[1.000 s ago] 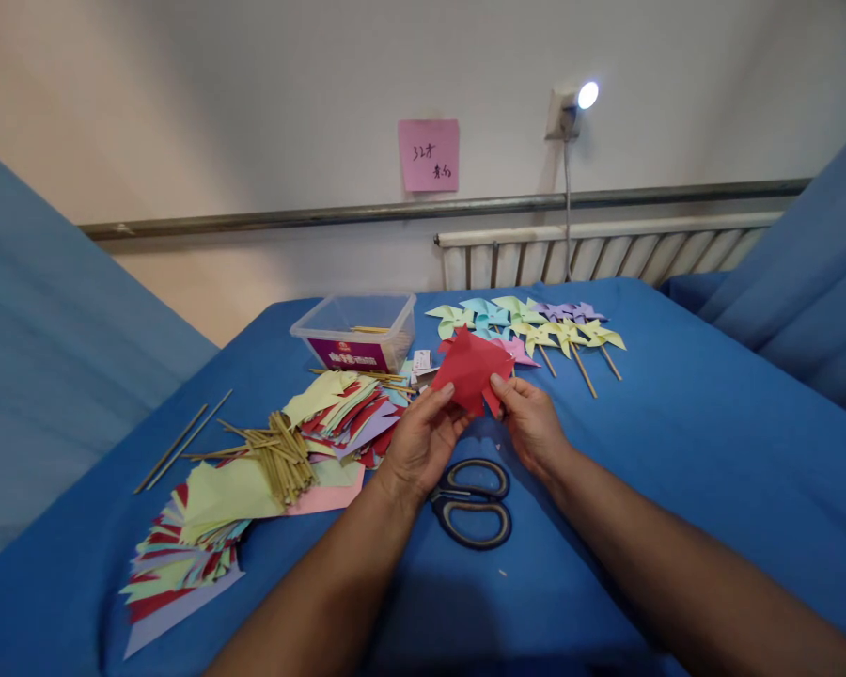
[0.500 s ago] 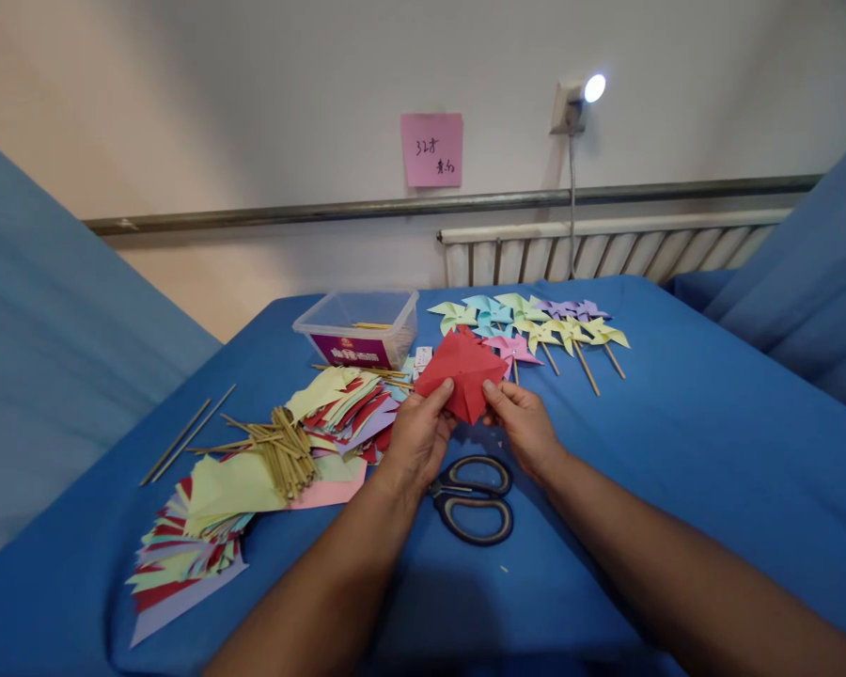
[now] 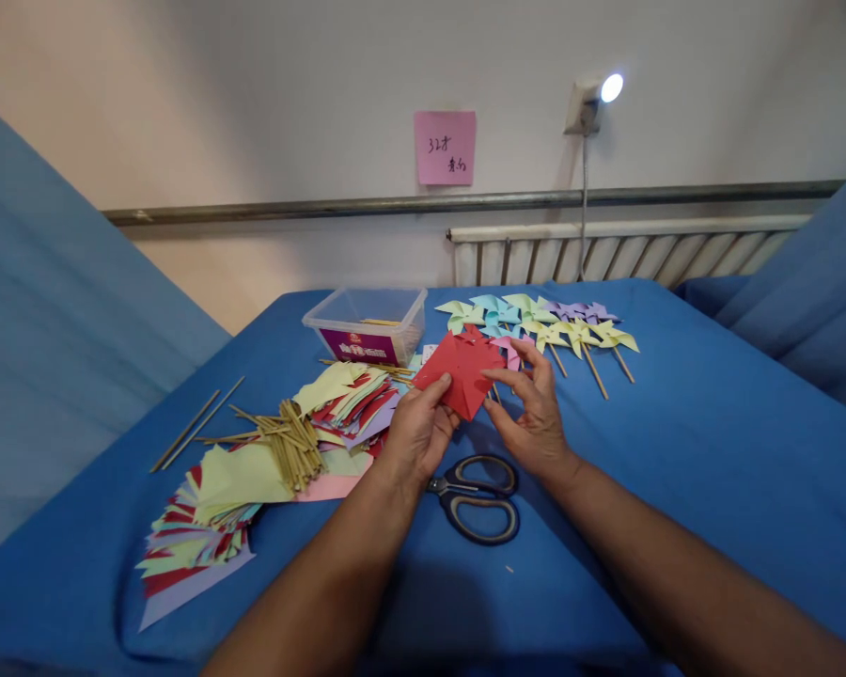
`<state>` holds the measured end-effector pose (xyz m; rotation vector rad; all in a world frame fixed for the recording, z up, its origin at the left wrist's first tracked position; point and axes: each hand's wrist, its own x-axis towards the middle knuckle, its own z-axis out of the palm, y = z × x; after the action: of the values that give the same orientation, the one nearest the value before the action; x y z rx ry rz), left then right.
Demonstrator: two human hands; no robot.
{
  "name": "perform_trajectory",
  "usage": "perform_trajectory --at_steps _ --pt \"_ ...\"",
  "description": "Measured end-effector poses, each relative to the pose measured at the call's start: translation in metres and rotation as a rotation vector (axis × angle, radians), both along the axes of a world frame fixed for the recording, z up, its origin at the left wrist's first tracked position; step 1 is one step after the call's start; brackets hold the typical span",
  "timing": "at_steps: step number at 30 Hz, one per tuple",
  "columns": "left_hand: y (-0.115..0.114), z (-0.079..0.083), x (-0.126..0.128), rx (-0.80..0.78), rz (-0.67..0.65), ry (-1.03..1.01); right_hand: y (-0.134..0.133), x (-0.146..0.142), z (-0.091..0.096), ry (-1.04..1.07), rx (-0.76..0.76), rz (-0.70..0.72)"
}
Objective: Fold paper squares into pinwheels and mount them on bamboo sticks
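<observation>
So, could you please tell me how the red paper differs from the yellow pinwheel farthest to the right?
Colour: the red paper is red, whereas the yellow pinwheel is pale yellow.
Place: the red paper is held up in the left hand, while the yellow pinwheel lies on the blue cloth.
Shape: the red paper's near part looks mostly flat, but the yellow pinwheel has folded blades.
Both have pointed corners.
</observation>
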<state>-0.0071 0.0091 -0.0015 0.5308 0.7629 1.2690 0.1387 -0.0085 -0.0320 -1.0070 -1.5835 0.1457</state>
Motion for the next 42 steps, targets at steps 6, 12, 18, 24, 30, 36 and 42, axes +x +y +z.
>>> perform_trajectory --at_steps 6,12,18,24,30,36,42 --pt "-0.004 0.001 0.003 0.080 -0.064 0.014 0.001 0.003 0.001 -0.066 0.016 0.018" --pt "-0.006 0.001 0.007 0.112 -0.076 0.039 0.000 0.002 0.003 0.018 -0.062 0.017" --pt "-0.009 -0.002 0.009 0.097 -0.105 0.091 0.004 0.003 0.000 0.095 -0.142 0.008" --pt "-0.009 -0.007 0.010 0.097 -0.116 0.097 0.005 0.002 -0.002 0.139 -0.202 0.010" --pt "-0.009 -0.008 0.010 0.098 -0.119 0.118 0.005 0.001 -0.004 0.143 -0.215 0.008" --pt "-0.008 -0.009 0.011 0.079 -0.098 0.147 0.004 -0.001 -0.002 0.164 -0.212 0.004" --pt "-0.009 -0.008 0.012 0.083 -0.095 0.160 0.003 -0.002 -0.001 0.171 -0.232 0.006"
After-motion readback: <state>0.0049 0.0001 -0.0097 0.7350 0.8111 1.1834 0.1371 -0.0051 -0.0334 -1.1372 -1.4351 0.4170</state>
